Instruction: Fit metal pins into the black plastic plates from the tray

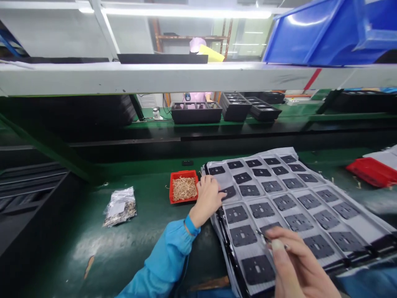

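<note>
My left hand (207, 196), in a blue sleeve with a blue wrist band, reaches to the left edge of a white compartment tray (225, 181). Its thumb and fingers close on a small black plate (228, 192) in one compartment; the fingertips are partly hidden. Over the tray's near part, my right hand (299, 260) pinches thin metal tweezers (262, 236), their tip pointing left above a row of plates. Several similar black plates (243, 236) with small cut-outs lie in the other compartments. Beside my left hand stands a red bin (170, 194) filled with small tan strips.
A clear bag of small parts (120, 207) lies left on the green bench (149, 248). Another red bin (370, 170) stands at the right. A white shelf (186, 78) crosses above, carrying a blue bin (304, 37). Beyond it are black boxes (197, 116) and a person (198, 96).
</note>
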A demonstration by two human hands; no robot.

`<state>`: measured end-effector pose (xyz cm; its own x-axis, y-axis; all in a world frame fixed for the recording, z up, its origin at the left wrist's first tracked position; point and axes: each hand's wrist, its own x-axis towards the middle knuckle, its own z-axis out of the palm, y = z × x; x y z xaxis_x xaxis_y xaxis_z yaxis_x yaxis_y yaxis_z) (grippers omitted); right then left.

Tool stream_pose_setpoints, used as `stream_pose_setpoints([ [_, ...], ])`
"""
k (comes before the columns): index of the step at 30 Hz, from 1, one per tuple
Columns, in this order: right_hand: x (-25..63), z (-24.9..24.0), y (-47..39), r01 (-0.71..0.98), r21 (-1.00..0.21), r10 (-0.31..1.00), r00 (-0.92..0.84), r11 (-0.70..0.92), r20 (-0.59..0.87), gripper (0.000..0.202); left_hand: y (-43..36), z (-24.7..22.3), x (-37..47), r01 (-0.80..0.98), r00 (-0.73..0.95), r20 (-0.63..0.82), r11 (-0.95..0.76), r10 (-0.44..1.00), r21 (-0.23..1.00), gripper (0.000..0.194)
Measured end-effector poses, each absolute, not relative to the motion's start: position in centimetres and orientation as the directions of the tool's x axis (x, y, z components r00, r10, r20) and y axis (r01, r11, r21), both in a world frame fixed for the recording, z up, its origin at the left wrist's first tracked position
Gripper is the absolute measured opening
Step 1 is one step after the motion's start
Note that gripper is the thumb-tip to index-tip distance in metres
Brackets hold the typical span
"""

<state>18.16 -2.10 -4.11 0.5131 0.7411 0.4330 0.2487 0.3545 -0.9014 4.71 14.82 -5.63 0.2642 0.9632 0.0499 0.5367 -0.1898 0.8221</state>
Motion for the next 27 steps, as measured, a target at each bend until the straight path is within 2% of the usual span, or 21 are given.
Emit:
stream_pose_setpoints([
  [5,17.7,-4.2,-0.5,0.32,-0.911,0.839,0.394,0.258,0.376,0.009,10.2,-2.7,1.2,0.32,0.387,-0.072,-0.061,0.919,0.946,0.008],
  [12,15.6,-3.6,-0.2,0.12,-0.965,0.909,0.326,0.233,0.26,0.009,4.6,1.0,-1.7,0.176,0.326,-0.123,0.067,0.938,0.982,0.013],
  [18,14.6,-3.5,0.2,-0.017,-0.987,0.955,0.257,0.157,0.147,0.015,3.6,0.8,-2.4,0.193,0.295,-0.175,0.121,0.939,0.974,0.023],
  [27,14.2,-3.1,0.0,0.045,-0.984,0.947,0.267,0.171,0.177,0.017,2.7,1.1,-2.8,0.26,0.282,-0.152,0.077,0.947,0.963,0.022],
])
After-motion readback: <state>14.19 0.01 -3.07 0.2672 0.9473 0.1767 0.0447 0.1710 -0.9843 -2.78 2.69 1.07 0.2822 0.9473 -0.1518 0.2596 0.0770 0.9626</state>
